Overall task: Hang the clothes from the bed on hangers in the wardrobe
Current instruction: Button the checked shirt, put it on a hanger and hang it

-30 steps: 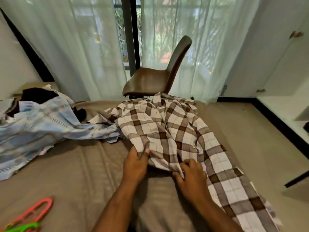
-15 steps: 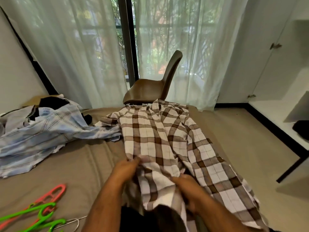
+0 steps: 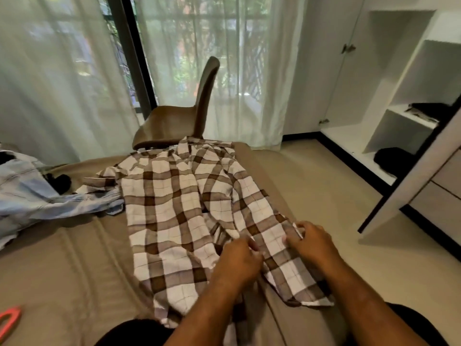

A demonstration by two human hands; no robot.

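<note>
brown plaid shirt [image 3: 174,216] laid flat on the bed [image 3: 74,270], left hand [image 3: 239,260] and right hand [image 3: 311,245] at 5 o'clock, both pinching its near edge, open wardrobe [image 3: 399,121] at 3 o'clock, pink hanger [image 3: 8,318] at 8 o'clock

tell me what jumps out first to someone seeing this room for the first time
The brown-and-white checked shirt spread across the middle of the bed draws the eye first, with the left hand and the right hand both pinching its near right part. Behind it a brown chair stands before the curtained window. An open white wardrobe fills the right side, and a pale blue shirt lies crumpled at the bed's left.
</note>
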